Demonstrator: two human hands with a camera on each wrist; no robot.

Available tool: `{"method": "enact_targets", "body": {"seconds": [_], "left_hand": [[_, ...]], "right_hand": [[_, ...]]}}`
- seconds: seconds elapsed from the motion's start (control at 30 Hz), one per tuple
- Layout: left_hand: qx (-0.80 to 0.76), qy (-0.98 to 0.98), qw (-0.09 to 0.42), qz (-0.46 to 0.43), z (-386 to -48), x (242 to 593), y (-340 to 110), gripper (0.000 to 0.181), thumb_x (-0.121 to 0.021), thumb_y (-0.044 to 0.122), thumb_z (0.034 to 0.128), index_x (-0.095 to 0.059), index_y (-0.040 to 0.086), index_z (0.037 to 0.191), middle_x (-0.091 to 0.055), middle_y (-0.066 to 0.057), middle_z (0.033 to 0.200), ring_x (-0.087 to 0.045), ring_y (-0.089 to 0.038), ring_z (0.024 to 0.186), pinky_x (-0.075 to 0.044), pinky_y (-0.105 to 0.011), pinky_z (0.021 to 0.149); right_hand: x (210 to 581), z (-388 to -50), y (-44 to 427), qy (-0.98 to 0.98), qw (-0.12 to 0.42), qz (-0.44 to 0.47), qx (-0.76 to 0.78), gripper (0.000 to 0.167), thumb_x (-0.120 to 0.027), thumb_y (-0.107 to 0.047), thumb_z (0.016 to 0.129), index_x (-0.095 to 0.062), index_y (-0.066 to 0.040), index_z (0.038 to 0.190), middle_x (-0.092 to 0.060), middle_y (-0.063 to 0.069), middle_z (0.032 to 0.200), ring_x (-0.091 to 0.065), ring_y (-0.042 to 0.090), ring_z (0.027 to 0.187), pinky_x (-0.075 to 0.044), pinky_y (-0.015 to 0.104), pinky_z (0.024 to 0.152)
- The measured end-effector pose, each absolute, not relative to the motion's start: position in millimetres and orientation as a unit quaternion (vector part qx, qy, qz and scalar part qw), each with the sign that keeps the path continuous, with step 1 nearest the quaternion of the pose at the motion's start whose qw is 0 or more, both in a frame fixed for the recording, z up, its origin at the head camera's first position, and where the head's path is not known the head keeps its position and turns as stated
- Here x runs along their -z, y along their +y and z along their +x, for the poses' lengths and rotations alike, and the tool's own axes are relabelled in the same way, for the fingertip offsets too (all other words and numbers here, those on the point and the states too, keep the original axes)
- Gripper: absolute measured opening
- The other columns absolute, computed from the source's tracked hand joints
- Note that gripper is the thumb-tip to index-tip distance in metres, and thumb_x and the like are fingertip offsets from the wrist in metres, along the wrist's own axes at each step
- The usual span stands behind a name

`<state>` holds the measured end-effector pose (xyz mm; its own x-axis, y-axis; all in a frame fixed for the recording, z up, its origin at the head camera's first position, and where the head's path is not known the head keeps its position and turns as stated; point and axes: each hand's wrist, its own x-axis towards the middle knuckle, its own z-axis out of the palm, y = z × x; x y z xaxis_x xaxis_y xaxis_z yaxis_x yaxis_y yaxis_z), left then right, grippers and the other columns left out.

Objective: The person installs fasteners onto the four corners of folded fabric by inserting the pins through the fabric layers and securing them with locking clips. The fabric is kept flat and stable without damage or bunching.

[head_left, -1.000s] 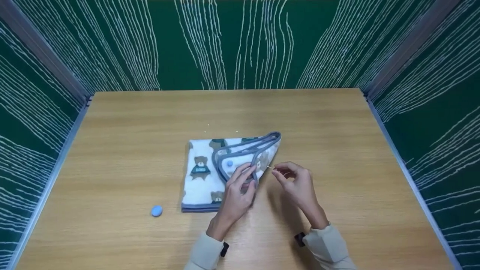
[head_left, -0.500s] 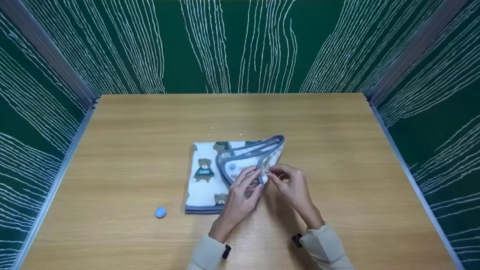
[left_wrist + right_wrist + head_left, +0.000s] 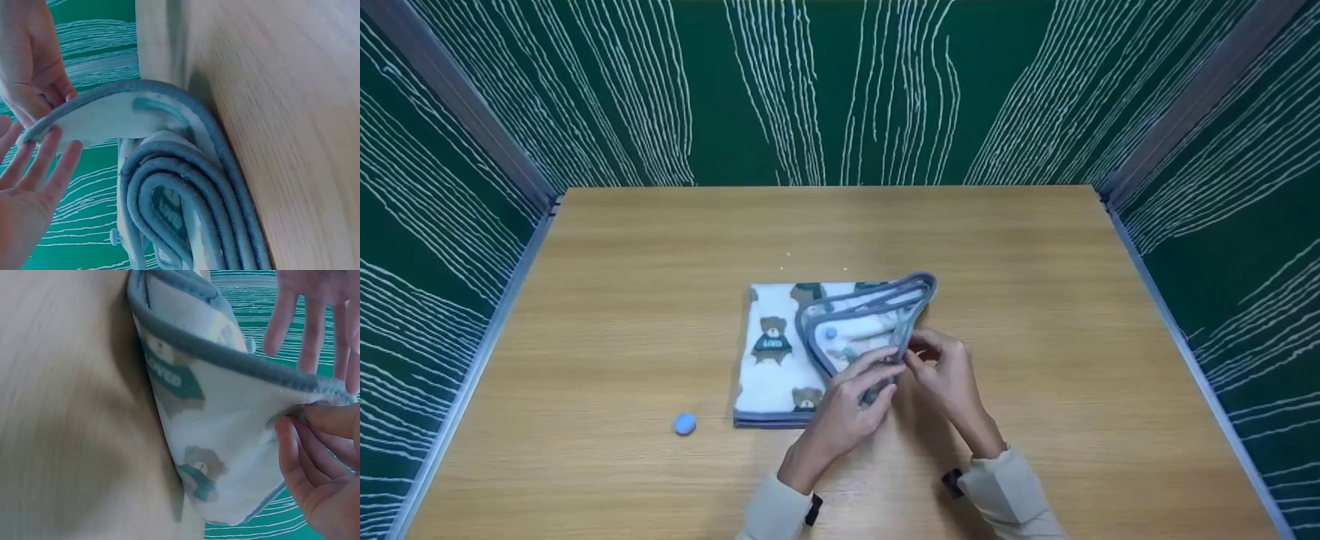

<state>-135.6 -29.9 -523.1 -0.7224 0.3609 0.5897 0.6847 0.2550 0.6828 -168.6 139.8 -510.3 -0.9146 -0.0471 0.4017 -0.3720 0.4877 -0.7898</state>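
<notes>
In the head view a folded white blanket (image 3: 781, 375) with bear prints and grey-blue piping lies mid-table, its right corner flap raised. My left hand (image 3: 847, 409) has straight, spread fingers touching the inner side of the flap's edge. On the flap's outer side my right hand (image 3: 952, 379) brings thumb and finger together against the fabric, which puckers there in the right wrist view. The thin pin seen earlier in that hand is hidden now. A small blue button-like head (image 3: 831, 333) sits on the blanket. A larger blue round cap (image 3: 685, 424) rests on the table left of it.
Several tiny white specks, one such speck (image 3: 845, 268) among them, lie behind the blanket on the wooden table (image 3: 585, 315). Green panels (image 3: 750, 90) with white wavy lines enclose the back and sides.
The right hand has brought the pin to the flap's outer side, where the pin drops out of sight. The flap's edge has shifted right and stands up more, with the left hand following it.
</notes>
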Motion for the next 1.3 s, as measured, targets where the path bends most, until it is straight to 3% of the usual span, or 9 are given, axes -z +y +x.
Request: {"method": "enact_targets", "body": {"seconds": [0.17,0.37,0.57,0.9,1.17,1.3], "left_hand": [[0.502,-0.782,0.141,-0.341,-130.8,521.5,-33.7,0.024,-0.061,0.002,0.0889,-0.069,0.007,0.111,-0.055,-0.008,0.13,-0.051,-0.019,0.121,-0.043,-0.026,0.098],[0.491,-0.806,0.122,-0.308,-120.6,519.1,-43.7,0.024,-0.062,0.001,0.0876,-0.07,0.011,0.108,-0.059,-0.004,0.121,-0.054,-0.014,0.115,-0.047,-0.024,0.092],[0.481,-0.826,0.097,-0.278,-111.3,519.2,-60.0,0.028,-0.063,-0.001,0.0856,-0.07,0.012,0.109,-0.061,-0.003,0.118,-0.056,-0.013,0.112,-0.047,-0.027,0.093],[0.457,-0.847,0.117,-0.246,-113.9,523.7,-80.0,0.026,-0.065,-0.001,0.0847,-0.07,0.011,0.108,-0.062,0.001,0.114,-0.056,-0.013,0.11,-0.048,-0.027,0.091],[0.445,-0.863,0.12,-0.206,-111.9,528.5,-96.7,0.027,-0.065,-0.004,0.0836,-0.069,0.008,0.108,-0.062,0.0,0.114,-0.056,-0.014,0.109,-0.048,-0.028,0.091],[0.432,-0.874,0.125,-0.182,-109.3,533.1,-107.0,0.028,-0.066,-0.004,0.0817,-0.07,0.009,0.107,-0.063,-0.004,0.113,-0.057,-0.016,0.108,-0.047,-0.029,0.093]], "right_hand": [[513.5,-167.4,140.1,-0.836,0.17,0.107,-0.511,0.015,-0.068,0.009,0.079,-0.072,0.0,0.09,-0.071,0.009,0.084,-0.066,0.02,0.072,-0.055,0.03,0.066],[516.8,-162.8,140.1,-0.826,0.158,0.091,-0.533,0.013,-0.069,0.005,0.081,-0.073,0.0,0.093,-0.071,0.008,0.086,-0.065,0.021,0.075,-0.054,0.028,0.067],[518.8,-160.0,139.7,-0.828,0.137,0.06,-0.54,0.015,-0.068,0.007,0.081,-0.073,-0.002,0.093,-0.071,0.005,0.085,-0.064,0.016,0.075,-0.053,0.024,0.067],[516.0,-162.7,139.4,-0.83,0.125,0.042,-0.543,0.017,-0.067,0.006,0.082,-0.073,-0.003,0.095,-0.071,0.006,0.088,-0.064,0.016,0.079,-0.053,0.026,0.07],[485.8,-148.8,130.1,-0.834,0.13,0.05,-0.534,0.014,-0.064,0.01,0.082,-0.07,0.007,0.094,-0.069,0.016,0.087,-0.064,0.023,0.08,-0.052,0.026,0.071],[499.3,-154.6,134.7,-0.828,0.145,0.06,-0.538,0.013,-0.065,0.01,0.081,-0.071,0.004,0.091,-0.07,0.012,0.084,-0.064,0.019,0.077,-0.052,0.023,0.068]]}}
